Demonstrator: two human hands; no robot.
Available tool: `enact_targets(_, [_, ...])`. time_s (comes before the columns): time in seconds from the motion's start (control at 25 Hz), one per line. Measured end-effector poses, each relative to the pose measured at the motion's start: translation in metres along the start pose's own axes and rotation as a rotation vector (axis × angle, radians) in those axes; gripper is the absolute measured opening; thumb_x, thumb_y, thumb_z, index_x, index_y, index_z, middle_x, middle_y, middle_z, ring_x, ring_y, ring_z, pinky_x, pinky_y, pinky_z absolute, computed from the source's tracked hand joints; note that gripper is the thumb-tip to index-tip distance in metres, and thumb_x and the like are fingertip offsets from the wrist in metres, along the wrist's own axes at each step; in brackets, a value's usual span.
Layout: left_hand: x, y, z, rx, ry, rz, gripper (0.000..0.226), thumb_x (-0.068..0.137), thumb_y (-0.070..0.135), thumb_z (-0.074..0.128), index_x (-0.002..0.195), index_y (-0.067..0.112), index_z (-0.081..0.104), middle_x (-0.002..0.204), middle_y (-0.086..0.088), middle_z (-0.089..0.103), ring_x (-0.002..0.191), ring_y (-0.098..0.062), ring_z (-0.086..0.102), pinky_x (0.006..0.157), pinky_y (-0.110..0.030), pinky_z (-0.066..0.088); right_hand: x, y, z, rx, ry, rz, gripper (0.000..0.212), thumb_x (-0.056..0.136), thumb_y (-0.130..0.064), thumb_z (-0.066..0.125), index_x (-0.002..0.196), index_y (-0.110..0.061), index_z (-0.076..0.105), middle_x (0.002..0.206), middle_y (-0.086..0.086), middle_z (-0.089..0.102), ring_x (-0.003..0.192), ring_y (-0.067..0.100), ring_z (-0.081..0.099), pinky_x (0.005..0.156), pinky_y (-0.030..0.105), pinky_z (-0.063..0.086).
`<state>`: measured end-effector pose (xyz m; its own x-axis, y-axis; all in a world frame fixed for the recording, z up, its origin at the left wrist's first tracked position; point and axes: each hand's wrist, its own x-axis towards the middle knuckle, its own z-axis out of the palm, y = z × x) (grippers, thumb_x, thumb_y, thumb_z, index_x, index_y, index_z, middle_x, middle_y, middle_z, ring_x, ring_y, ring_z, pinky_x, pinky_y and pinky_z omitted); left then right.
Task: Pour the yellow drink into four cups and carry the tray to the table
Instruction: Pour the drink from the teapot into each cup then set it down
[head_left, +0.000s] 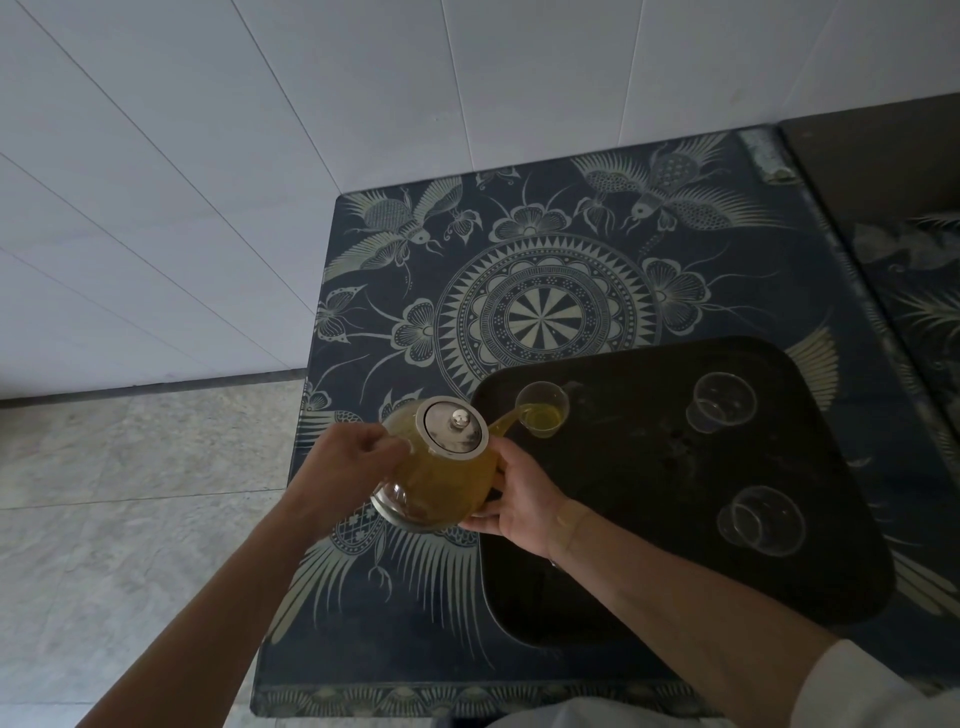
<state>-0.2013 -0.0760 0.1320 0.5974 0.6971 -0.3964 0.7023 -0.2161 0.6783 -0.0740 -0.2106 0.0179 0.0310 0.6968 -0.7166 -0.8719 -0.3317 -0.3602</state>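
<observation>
Both hands tilt teapot (436, 467), filling cup (543, 409).

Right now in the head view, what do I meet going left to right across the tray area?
Left hand → teapot → cup being filled → two empty cups near the tray's right side.
</observation>
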Motion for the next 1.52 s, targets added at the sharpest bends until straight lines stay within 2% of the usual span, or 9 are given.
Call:
enact_targets(0.2, [-0.0008,0.0001,-0.0021,0.022,0.007,0.007,0.034,0.089,0.021,0.063,0.072,-0.008,0.064,0.063,-0.009,0.054,0.060,-0.020,0.045,0.060,-0.028,0.037,0.0034,0.0015,-0.0004,0.001,-0.004,-0.005,0.049,0.095,-0.053,0.055,0.135,-0.024,0.057,0.139,0.011,0.056,0.123,0.040,0.055,0.104,0.054,0.047])
enact_targets(0.36, [-0.0011,0.0017,-0.0027,0.037,0.005,0.014,0.035,0.089,0.022,0.063,0.073,-0.009,0.062,0.062,-0.007,0.052,0.060,-0.019,0.043,0.058,-0.027,0.036,0.0058,0.0029,-0.0015,-0.006,-0.002,0.000,0.051,0.094,-0.054,0.055,0.135,-0.024,0.057,0.140,0.011,0.057,0.123,0.040,0.056,0.108,0.056,0.045])
enact_targets(1.0, [-0.0018,0.0032,-0.0030,0.031,-0.007,0.002,0.034,0.088,0.020,0.063,0.074,-0.011,0.062,0.063,-0.010,0.053,0.061,-0.019,0.044,0.060,-0.028,0.036,0.0062,0.0033,-0.0016,-0.012,-0.001,0.000,0.048,0.095,-0.054,0.053,0.131,-0.023,0.060,0.138,0.012,0.058,0.123,0.041,0.055,0.110,0.057,0.042])
enact_targets(1.52, [-0.0036,0.0036,-0.0042,0.028,-0.006,-0.009,0.033,0.088,0.020,0.063,0.071,-0.008,0.062,0.061,-0.009,0.052,0.060,-0.019,0.043,0.059,-0.030,0.036,0.0028,0.0051,-0.0015,-0.008,-0.028,0.000,0.052,0.094,-0.054,0.055,0.136,-0.023,0.057,0.139,0.012,0.056,0.122,0.041,0.056,0.104,0.055,0.048])
